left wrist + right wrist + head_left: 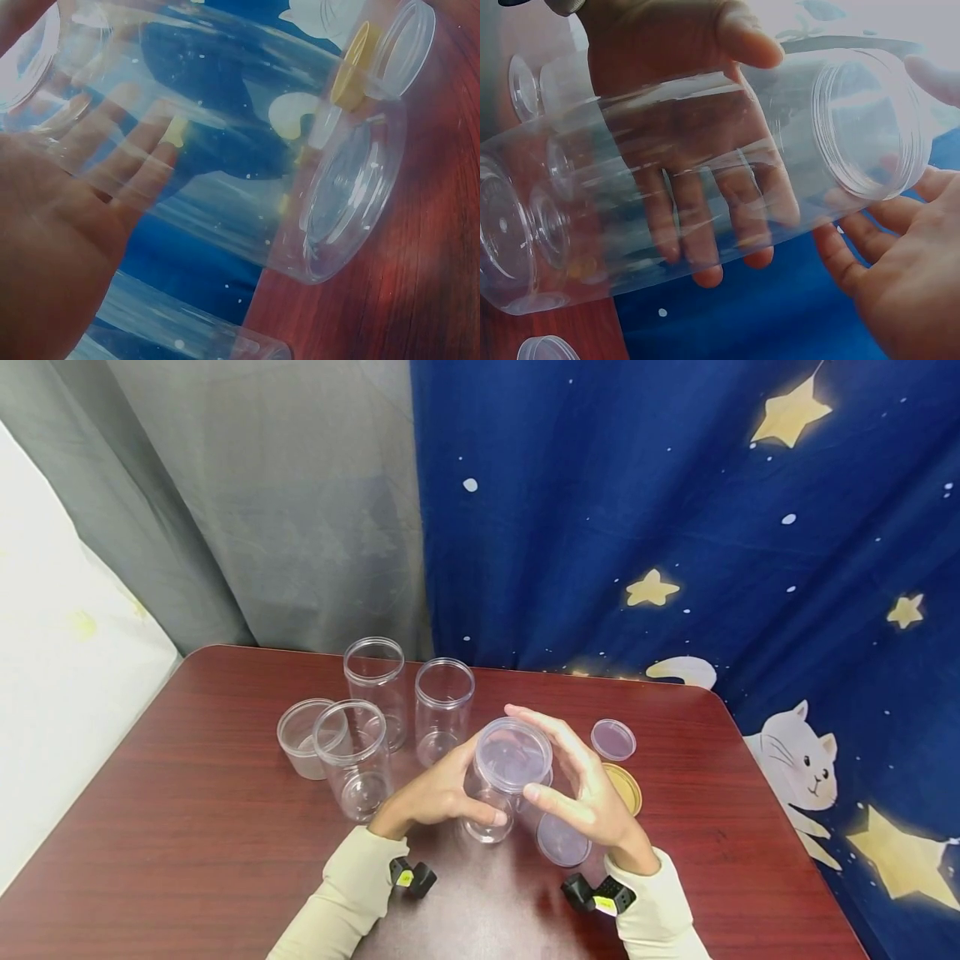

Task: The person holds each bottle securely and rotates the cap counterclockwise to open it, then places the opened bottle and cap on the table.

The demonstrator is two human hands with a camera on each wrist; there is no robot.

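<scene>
A tall clear plastic jar is upright between the two hands at the middle of the table. My left hand grips its side, thumb in front and fingers behind the clear wall, as the right wrist view shows. A translucent lid sits over the jar's mouth; whether it is fully seated I cannot tell. My right hand holds the lid's rim between thumb and fingers. In the right wrist view, threads show through the jar's neck.
On the left stand three tall open jars and a short wide tub. To the right lie a clear lid, a yellow lid and a small translucent lid. Curtains hang behind the table.
</scene>
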